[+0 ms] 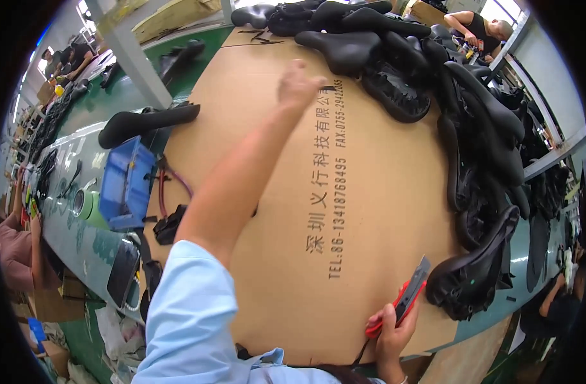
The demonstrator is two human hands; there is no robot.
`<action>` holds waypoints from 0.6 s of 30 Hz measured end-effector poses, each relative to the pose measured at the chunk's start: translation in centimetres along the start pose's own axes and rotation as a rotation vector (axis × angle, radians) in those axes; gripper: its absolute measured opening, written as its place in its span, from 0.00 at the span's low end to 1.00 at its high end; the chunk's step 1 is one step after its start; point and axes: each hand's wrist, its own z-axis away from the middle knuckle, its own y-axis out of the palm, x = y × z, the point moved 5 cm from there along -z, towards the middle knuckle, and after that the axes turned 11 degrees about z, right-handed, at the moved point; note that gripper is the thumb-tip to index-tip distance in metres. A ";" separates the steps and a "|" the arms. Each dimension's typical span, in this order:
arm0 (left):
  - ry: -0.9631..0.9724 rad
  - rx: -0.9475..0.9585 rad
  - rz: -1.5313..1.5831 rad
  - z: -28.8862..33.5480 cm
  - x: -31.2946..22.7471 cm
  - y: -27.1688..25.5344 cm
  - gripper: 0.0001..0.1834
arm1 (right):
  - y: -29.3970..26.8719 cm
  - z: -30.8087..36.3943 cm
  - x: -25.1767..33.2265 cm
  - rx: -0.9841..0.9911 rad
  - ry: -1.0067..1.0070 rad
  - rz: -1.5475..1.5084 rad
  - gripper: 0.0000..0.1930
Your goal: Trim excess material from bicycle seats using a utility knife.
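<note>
My left arm, in a light blue sleeve, stretches far out over a brown cardboard sheet (pixel 274 211). Slightly blurred, my left hand (pixel 298 86) has its fingers apart and seems to hold nothing. Close to its thumb lies a small black scrap (pixel 329 88). At the near right, my right hand (pixel 395 329) is closed around a red and black utility knife (pixel 408 297), its blade out and pointing away from me. Beside the knife a black bicycle saddle (pixel 472 275) lies with its hollow underside showing. Beyond my left hand rests another black saddle (pixel 347 51).
Black saddles (pixel 485 128) pile along the far and right edges. To the left are a lone saddle (pixel 146 125), a blue bin (pixel 126 182), a green cup (pixel 85 203) and a phone (pixel 123 272). A blurred black piece (pixel 178 61) is near a post (pixel 130 51). Several people work around.
</note>
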 end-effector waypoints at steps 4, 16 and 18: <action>0.172 0.198 -0.391 -0.4 -5.2 9.8 0.41 | -1.1 -0.3 -1.0 -0.089 0.026 0.112 0.19; 0.823 -0.222 -0.033 -3.6 -7.0 -1.2 0.28 | -1.2 0.0 -2.7 -0.002 -0.046 0.243 0.29; 0.074 -0.147 0.578 -1.0 -6.8 -6.9 0.22 | -1.2 0.0 -1.8 0.018 -0.060 0.246 0.19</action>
